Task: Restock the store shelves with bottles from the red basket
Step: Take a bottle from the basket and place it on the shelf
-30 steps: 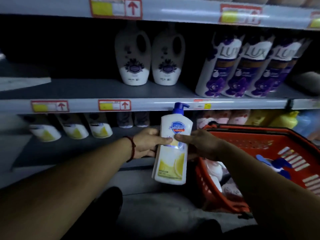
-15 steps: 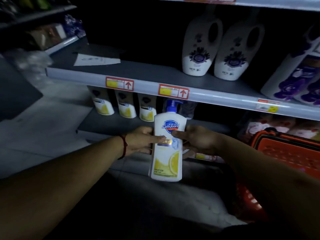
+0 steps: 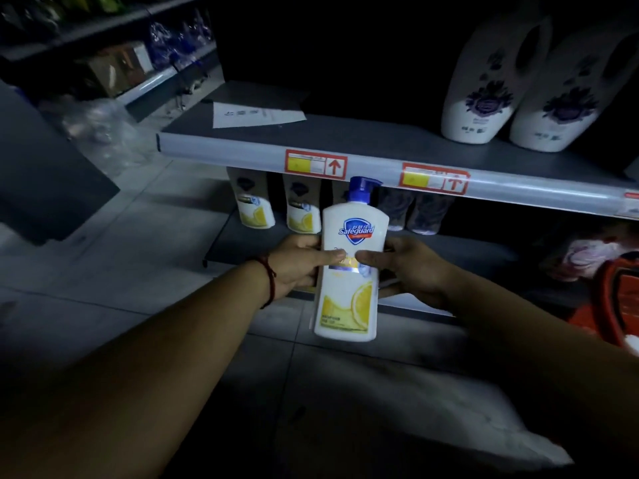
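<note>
A white Safeguard pump bottle (image 3: 349, 271) with a blue cap and lemon label stands upright in the air before the lower shelf (image 3: 242, 243). My left hand (image 3: 297, 262) grips its left side and my right hand (image 3: 404, 267) grips its right side, both thumbs on the label. Behind it, matching lemon bottles (image 3: 256, 207) stand in a row on the lower shelf. The red basket (image 3: 619, 305) shows only at the right edge.
The middle shelf (image 3: 380, 157) carries a paper sheet (image 3: 256, 115) on the left and two large white jugs (image 3: 484, 95) on the right. Grey tiled floor (image 3: 138, 254) spreads to the left. A dark fixture (image 3: 45, 188) and clear plastic wrap (image 3: 100, 129) lie far left.
The view has swung left and down, so the basket slid to the right edge. Both hands keep their grip and carried the bottle leftward along the lower shelf, toward the lemon bottles.
</note>
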Motion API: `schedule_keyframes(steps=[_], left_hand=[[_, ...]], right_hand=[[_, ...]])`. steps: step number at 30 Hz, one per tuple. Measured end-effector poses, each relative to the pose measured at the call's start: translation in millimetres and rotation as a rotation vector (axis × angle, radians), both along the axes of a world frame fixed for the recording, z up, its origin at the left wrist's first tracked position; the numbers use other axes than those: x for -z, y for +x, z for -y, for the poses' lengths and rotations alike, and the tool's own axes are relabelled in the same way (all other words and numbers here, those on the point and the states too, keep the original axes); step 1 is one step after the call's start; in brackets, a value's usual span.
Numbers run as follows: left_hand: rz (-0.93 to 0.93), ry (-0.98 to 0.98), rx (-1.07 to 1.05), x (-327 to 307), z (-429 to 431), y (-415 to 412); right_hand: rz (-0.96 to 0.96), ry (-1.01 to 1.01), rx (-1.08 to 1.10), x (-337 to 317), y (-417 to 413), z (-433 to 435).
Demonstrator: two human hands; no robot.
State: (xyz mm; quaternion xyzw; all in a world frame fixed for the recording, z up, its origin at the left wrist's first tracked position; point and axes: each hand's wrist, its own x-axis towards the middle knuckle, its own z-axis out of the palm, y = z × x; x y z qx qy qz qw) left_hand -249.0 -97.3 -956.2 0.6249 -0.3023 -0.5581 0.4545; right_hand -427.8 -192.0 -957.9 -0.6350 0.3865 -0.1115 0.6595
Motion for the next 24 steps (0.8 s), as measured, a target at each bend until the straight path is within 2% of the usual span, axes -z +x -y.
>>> schedule_keyframes(steps=[6,13,19,24], left_hand=[[-0.01,0.08,-0.032,33,-10,78],[0.013,0.018,-0.019,70,14,175],[-0.007,-0.073,-0.098,95,39,236],[0.077,-0.231,-0.22,104,50,262]], right_hand=[[-0.057,0.02,-0.08,30,83,0],[-0.021,0.093,0.041,64,182,13],[-0.086,-0.03,0.038,70,255,41],[-0.075,-0.202,0.026,74,293,59]])
